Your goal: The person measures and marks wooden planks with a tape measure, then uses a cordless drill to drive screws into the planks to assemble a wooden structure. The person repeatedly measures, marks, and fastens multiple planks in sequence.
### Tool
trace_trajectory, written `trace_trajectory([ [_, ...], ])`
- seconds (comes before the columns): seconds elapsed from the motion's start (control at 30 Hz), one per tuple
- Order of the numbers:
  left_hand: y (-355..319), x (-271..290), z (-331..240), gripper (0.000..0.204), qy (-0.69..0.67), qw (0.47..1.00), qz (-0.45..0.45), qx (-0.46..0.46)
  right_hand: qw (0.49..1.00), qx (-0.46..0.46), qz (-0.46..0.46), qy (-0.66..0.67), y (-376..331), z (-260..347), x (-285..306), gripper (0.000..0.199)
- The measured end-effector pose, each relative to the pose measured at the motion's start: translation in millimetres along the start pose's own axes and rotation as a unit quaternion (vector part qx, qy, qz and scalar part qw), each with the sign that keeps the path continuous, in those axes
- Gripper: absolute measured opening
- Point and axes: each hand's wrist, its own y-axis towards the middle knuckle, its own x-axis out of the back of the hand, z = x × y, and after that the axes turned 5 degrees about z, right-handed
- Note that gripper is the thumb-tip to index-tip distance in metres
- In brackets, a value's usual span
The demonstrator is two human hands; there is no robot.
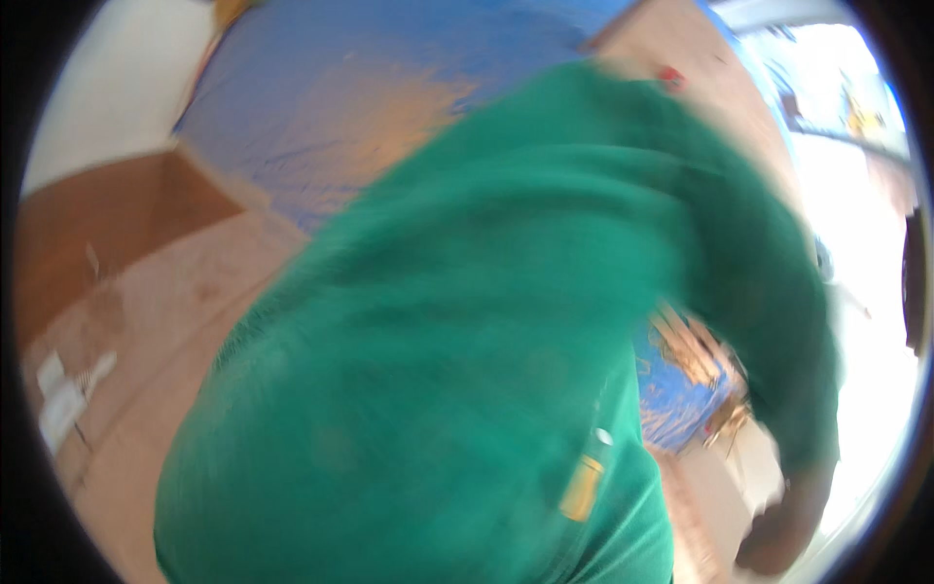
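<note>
Neither my left hand nor my right hand shows in the head view. Very close in front, the green garment [428, 321] of another person fills most of the picture, smeared by motion. That person's green sleeve [769, 292] bends down the right side to a blurred hand [783, 535] at the lower right, whose fingers do not show clearly. A small yellow-and-white item [586, 482] lies against the lower part of the garment; its kind is too blurred to tell.
Blue sheeting [292, 107] dusted with tan spreads behind the person. At left are a brown panel [107, 224] and a white object [63, 409] on a tan surface. Tan strips [689, 350] lie on blue sheeting at right. Bright light floods the right edge.
</note>
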Motion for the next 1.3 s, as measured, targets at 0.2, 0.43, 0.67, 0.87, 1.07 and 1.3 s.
trace_trajectory([
  [0.2,58,5,55,0.034,0.018,0.987,0.155,0.031,0.999,-0.006,-0.018,0.051,9,-18,-17,0.047],
  [0.43,50,152,241,0.050,0.144,0.913,0.184,0.333,0.978,0.001,-0.085,0.191,14,-78,-80,0.048],
  [0.67,-209,283,354,0.069,0.343,0.763,-0.143,0.529,0.946,-0.024,-0.138,0.292,-31,-78,-135,0.047],
  [0.87,-201,220,484,0.102,0.398,0.820,-0.042,0.410,0.926,-0.074,-0.187,0.318,-132,-49,-160,0.037],
  [1.07,-197,213,552,0.088,0.457,0.773,-0.019,0.438,0.827,-0.111,-0.380,0.398,-172,-70,-161,0.032],
  [1.3,-125,195,493,0.044,0.047,0.813,-0.306,0.494,0.828,-0.066,-0.408,0.379,-137,-105,-88,0.035],
])
